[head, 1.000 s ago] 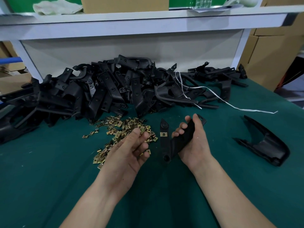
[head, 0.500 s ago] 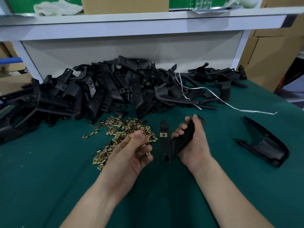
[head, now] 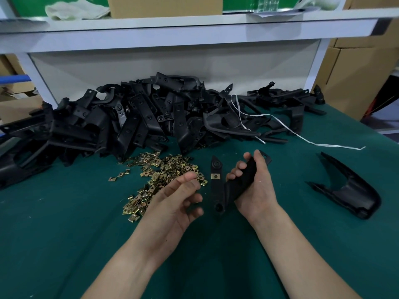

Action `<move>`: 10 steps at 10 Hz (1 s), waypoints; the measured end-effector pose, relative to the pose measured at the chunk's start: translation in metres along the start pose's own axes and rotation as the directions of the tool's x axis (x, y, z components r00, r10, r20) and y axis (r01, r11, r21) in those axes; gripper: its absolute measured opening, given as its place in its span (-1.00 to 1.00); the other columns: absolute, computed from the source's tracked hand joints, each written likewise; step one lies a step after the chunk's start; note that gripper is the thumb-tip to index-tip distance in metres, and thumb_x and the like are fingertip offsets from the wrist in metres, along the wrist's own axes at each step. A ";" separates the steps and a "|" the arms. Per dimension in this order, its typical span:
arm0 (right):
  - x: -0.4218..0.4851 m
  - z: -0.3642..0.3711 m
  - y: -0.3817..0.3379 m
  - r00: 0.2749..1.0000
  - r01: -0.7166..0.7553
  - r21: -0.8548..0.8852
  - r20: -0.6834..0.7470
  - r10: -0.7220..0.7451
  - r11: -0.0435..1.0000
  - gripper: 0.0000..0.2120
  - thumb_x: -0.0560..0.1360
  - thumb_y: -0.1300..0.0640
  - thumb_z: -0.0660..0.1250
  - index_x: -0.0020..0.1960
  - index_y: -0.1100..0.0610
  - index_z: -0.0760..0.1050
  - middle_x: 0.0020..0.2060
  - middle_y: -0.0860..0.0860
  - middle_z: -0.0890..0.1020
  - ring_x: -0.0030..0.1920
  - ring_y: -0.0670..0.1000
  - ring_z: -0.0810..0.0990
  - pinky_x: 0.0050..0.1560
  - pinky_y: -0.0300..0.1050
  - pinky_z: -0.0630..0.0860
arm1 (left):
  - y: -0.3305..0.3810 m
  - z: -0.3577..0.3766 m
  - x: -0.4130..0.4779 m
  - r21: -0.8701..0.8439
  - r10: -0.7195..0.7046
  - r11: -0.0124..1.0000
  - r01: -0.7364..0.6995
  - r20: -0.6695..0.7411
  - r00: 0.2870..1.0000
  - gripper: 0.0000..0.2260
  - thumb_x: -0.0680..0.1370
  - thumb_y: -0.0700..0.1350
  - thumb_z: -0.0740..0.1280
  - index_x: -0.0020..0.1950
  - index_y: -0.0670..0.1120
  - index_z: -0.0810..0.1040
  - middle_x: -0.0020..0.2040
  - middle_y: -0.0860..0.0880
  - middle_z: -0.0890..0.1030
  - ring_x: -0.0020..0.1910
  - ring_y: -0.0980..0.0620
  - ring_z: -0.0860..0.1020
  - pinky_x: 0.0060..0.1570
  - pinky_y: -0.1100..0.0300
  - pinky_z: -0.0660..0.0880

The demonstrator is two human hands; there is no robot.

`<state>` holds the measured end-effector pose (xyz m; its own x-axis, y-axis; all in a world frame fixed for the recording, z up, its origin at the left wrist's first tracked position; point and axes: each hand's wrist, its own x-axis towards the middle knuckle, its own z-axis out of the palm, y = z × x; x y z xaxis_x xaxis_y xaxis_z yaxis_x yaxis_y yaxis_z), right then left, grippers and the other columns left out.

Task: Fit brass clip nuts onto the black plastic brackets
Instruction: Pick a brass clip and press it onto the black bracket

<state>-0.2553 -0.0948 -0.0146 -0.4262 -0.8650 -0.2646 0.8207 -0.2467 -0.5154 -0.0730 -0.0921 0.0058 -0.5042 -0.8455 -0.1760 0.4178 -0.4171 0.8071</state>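
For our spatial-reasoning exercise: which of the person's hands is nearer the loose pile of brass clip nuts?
Left. The left hand is at the right edge of the pile of brass clip nuts; the right hand grips the black bracket farther right, clear of the pile.

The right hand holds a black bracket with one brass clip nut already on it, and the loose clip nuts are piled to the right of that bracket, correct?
Not quite. In the head view the loose clip nuts lie to the left of the bracket, not the right. The right hand does hold the bracket, with one fitted clip nut on it.
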 end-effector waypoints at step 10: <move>-0.002 0.002 -0.001 1.000 -0.014 0.009 -0.015 0.014 1.000 -0.75 0.60 -0.15 0.32 -0.08 0.02 0.50 -0.42 -0.07 0.43 -0.50 -0.09 0.36 -0.47 -0.23 0.43 | -0.010 0.007 -0.009 0.792 0.554 0.471 -0.390 0.079 0.829 -0.78 0.58 -0.16 0.40 -0.04 0.19 0.58 0.00 0.20 0.62 -0.10 0.14 0.56 -0.17 0.41 0.45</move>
<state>-0.2548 -0.0932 -0.0118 -0.4207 -0.8615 -0.2842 0.8299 -0.2389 -0.5042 -0.0781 -0.0781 0.0027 -0.2463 -0.9055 0.3456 -0.2052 0.3972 0.8945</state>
